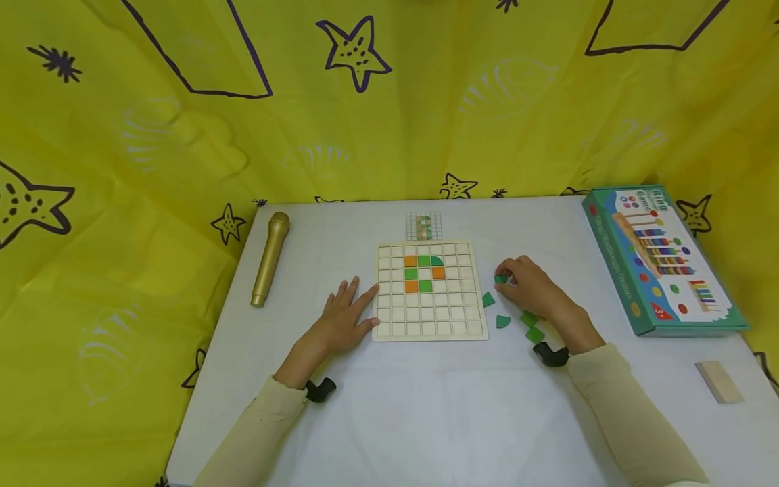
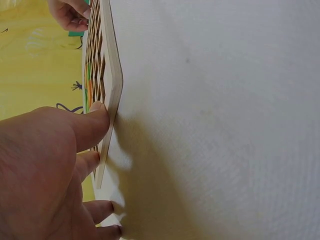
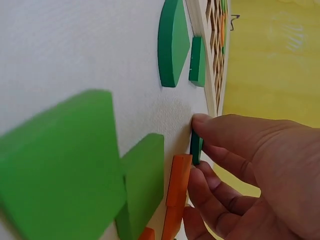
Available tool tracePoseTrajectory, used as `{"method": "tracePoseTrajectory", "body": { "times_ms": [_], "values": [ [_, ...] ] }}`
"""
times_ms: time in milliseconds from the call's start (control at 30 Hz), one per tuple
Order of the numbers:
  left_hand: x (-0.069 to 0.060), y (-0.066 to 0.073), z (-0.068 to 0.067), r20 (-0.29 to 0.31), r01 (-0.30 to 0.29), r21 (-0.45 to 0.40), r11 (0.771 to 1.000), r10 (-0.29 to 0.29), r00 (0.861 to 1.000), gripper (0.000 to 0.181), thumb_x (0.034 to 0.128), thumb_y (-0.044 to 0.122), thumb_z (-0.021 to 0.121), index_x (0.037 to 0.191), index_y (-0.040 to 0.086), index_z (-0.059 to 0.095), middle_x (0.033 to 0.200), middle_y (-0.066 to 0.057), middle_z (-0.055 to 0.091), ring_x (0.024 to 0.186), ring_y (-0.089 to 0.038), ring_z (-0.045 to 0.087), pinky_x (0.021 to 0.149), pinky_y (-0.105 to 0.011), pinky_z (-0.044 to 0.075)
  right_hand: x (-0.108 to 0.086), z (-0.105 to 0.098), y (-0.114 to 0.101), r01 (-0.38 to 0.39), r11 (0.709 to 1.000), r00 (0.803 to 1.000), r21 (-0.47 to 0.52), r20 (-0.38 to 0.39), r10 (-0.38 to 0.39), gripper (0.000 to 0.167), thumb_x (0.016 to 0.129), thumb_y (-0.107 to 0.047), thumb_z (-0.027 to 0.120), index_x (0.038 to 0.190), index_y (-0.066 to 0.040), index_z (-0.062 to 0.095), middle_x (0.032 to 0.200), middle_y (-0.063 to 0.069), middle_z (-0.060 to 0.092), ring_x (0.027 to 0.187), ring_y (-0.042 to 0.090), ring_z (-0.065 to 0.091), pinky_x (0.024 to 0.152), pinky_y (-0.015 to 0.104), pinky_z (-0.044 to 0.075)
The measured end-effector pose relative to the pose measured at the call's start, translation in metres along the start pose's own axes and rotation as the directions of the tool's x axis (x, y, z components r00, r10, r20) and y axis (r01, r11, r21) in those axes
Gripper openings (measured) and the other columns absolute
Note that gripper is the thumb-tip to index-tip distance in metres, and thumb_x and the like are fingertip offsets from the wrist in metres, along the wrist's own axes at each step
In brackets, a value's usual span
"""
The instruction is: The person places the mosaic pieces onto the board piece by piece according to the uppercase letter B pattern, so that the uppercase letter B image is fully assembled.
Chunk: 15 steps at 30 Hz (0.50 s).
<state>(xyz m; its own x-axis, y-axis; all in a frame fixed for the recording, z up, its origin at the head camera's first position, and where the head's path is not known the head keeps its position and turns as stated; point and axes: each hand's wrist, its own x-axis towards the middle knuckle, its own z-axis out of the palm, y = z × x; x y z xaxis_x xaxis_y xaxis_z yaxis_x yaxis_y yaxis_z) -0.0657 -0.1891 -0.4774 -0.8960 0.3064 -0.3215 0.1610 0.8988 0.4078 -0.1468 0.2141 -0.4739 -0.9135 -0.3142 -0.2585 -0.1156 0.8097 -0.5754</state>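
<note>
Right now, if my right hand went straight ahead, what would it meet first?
Most likely the right edge of the board, though depth is unclear; your right hand points left, with a loose green piece close by.

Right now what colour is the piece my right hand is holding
The piece is dark green, seen best in the right wrist view.

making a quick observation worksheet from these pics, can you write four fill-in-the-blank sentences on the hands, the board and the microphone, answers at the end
The right hand pinches a small piece coloured dark ____.
The left hand touches the ____ edge of the grid board.
Besides green pieces, the board's cells hold ____ ones.
The microphone lying beyond the left hand is coloured ____.

Missing words: green; left; orange; gold.
</note>
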Motion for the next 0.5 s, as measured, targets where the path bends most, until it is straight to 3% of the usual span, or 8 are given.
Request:
{"method": "tracePoseTrajectory", "body": {
  "times_ms": [267,500],
  "values": [
    [-0.001,0.001,0.000,-0.018,-0.012,0.003,1.000,0.012,1.000,0.071,0.1085,0.048,0.054,0.169,0.024,0.026,0.176,-0.022,0.005,0.162,-0.047,0.000,0.128,-0.067,0.007,-0.002,0.006,-0.008,0.006,1.000,0.998,-0.015,-0.062,-0.007,0.032,0.103,-0.019,0.068,0.127,0.001,0.065,0.119,0.023,0.058,0.105,0.036,0.058,0.097,0.057,0.036],
    [-0.001,0.002,-0.001,-0.016,-0.012,-0.004,1.000,0.012,1.000,0.070,0.1090,0.047,0.054,0.170,0.024,0.026,0.176,-0.022,0.004,0.163,-0.046,-0.001,0.129,-0.066,0.007,-0.001,0.018,-0.036,0.059,0.998,0.995,0.016,-0.088,-0.057,0.032,0.103,-0.018,0.070,0.129,-0.001,0.065,0.121,0.019,0.058,0.110,0.034,0.057,0.098,0.055,0.035]
  ]
}}
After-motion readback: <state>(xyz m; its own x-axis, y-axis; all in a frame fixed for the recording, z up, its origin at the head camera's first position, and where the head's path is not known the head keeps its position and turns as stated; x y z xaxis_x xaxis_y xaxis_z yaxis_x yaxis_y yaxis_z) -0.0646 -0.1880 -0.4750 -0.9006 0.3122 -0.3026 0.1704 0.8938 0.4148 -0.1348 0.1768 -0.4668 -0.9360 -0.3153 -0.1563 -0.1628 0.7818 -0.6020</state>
